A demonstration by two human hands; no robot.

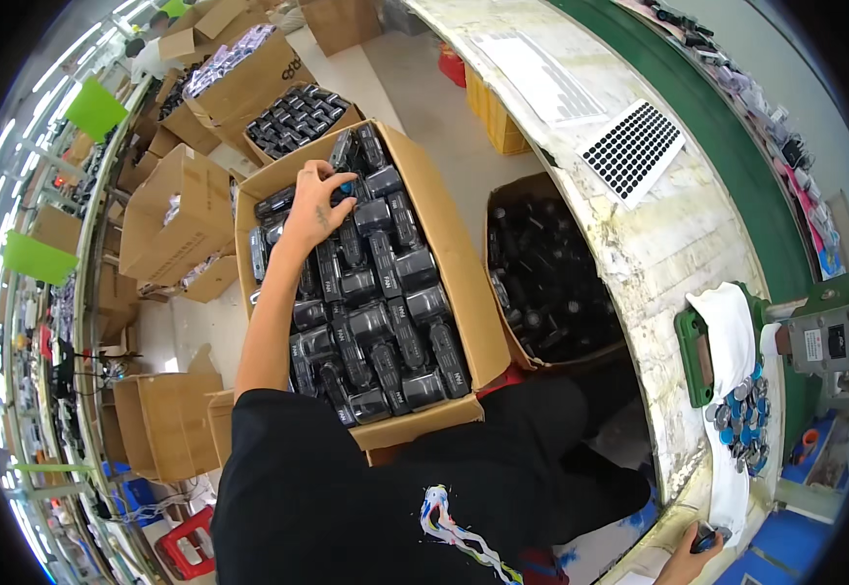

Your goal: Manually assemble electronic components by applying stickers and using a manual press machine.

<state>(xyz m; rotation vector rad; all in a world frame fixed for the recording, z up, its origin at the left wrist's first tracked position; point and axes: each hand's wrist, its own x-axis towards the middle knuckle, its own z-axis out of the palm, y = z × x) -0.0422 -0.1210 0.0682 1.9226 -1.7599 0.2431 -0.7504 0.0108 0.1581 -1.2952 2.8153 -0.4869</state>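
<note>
Left hand point(319, 200) over the far end of an open cardboard box point(463, 304), thumb and fingers curled in a pinch about a blue-marked dark piece point(346, 187), among packed rows of black units point(385, 263). Right hand point(683, 564), at the near end of the table point(673, 390), grips a dark rounded piece point(706, 540) beside a white cloth point(729, 497); its far fingers are not visible. Step judged to be handling one unit at the box, placing or lifting unclear; next move calls for a steady grip, neighbouring units undisturbed.
</note>
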